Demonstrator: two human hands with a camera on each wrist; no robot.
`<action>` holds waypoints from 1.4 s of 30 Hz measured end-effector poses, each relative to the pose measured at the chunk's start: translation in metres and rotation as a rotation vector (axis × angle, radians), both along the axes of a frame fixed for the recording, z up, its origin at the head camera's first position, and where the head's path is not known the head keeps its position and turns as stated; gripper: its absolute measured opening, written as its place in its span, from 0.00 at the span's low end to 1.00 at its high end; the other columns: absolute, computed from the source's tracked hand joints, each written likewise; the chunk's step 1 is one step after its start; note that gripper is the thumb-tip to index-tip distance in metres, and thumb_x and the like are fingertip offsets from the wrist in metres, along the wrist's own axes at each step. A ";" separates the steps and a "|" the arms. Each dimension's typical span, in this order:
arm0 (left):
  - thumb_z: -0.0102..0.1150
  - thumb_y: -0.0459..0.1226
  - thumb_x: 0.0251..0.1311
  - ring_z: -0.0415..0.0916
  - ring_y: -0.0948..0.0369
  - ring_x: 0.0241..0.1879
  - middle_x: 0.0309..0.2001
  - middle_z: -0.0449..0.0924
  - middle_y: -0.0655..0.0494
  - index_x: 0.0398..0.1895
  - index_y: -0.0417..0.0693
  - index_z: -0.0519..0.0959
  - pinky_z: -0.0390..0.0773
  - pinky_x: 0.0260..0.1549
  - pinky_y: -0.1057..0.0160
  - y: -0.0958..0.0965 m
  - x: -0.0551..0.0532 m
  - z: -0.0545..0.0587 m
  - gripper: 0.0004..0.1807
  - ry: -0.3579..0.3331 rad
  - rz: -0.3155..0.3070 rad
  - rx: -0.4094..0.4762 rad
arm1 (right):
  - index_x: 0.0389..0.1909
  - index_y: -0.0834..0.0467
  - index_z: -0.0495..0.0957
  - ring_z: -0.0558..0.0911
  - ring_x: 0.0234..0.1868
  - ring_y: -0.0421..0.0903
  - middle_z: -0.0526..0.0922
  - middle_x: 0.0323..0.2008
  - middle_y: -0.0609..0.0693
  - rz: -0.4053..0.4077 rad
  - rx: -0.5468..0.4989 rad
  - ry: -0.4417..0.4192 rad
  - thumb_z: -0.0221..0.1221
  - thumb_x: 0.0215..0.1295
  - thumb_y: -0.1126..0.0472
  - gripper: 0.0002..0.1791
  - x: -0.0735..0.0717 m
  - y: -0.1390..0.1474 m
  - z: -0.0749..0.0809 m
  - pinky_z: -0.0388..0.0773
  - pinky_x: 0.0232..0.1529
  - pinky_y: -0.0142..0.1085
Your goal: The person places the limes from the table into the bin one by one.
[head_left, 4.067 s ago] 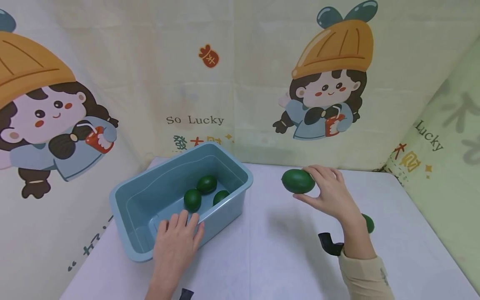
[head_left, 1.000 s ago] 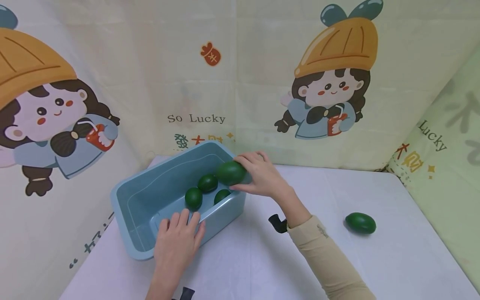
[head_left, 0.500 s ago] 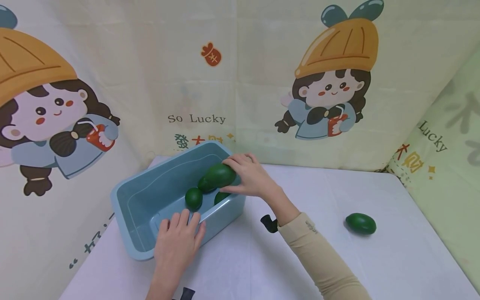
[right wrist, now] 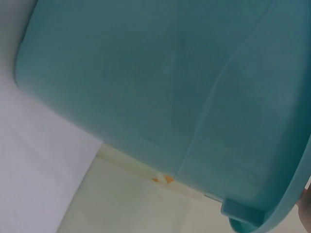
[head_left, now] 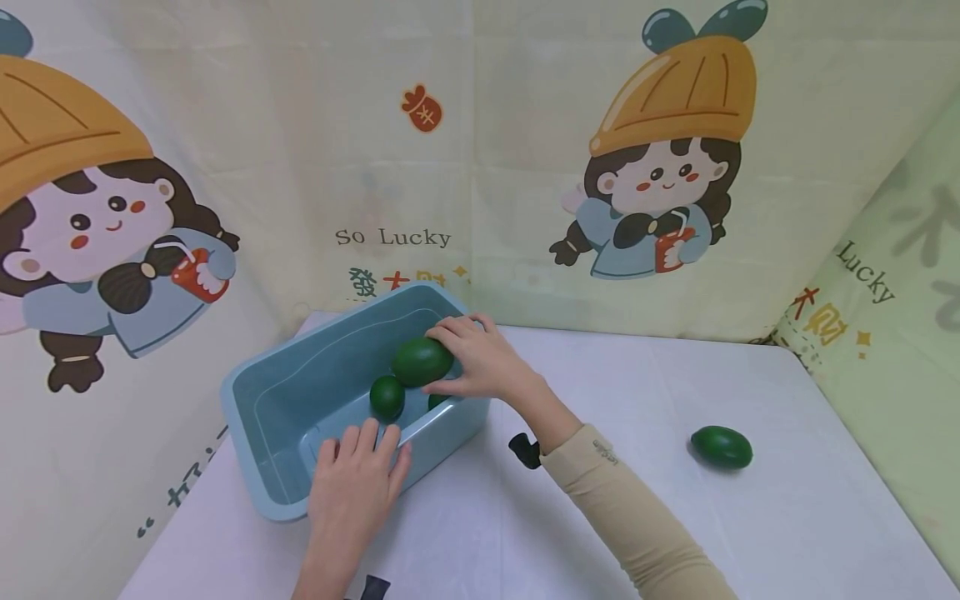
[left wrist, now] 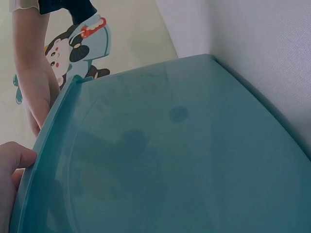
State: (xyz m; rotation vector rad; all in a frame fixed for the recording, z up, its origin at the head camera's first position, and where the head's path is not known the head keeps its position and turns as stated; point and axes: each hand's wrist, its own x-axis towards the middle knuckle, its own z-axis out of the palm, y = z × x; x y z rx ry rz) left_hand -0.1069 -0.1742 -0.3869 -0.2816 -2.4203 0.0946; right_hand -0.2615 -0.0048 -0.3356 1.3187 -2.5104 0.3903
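My right hand (head_left: 480, 358) reaches over the right end of a blue plastic bin (head_left: 300, 375) and grips a dark green lime (head_left: 422, 362) between thumb and fingers. That lime is low in the bin and hides another one behind it. A second lime (head_left: 387, 397) lies on the bin floor to the left, and a third lime (head_left: 438, 401) shows partly beside the near wall. My left hand (head_left: 356, 483) holds the bin's near rim, fingers over the edge. In the left wrist view, a left fingertip (left wrist: 24, 156) presses the rim. The right wrist view shows mostly the bin's outer wall (right wrist: 121, 87).
Another green lime (head_left: 722, 447) lies on the white tabletop (head_left: 600, 392) to the right. A printed cloth backdrop (head_left: 517, 167) with cartoon figures stands behind and on both sides of the table.
My right hand has carried the lime from above the table on the right over the bin's rim, then left and down among the other limes. My left hand and the bin stay in place.
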 end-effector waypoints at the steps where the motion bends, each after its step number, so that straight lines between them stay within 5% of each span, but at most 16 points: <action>1: 0.19 0.50 0.68 0.59 0.54 0.24 0.23 0.61 0.51 0.28 0.45 0.71 0.59 0.26 0.57 0.000 0.000 0.000 0.28 0.005 -0.002 -0.001 | 0.55 0.52 0.70 0.70 0.56 0.43 0.72 0.53 0.46 0.001 0.002 0.000 0.59 0.47 0.33 0.38 0.000 -0.001 0.000 0.56 0.59 0.45; 42: 0.19 0.51 0.68 0.59 0.54 0.24 0.24 0.62 0.51 0.28 0.45 0.71 0.60 0.26 0.56 0.001 0.000 -0.002 0.29 -0.003 0.006 -0.007 | 0.54 0.51 0.70 0.69 0.56 0.42 0.72 0.52 0.44 0.054 0.003 -0.102 0.56 0.55 0.37 0.30 0.003 -0.014 -0.006 0.55 0.61 0.45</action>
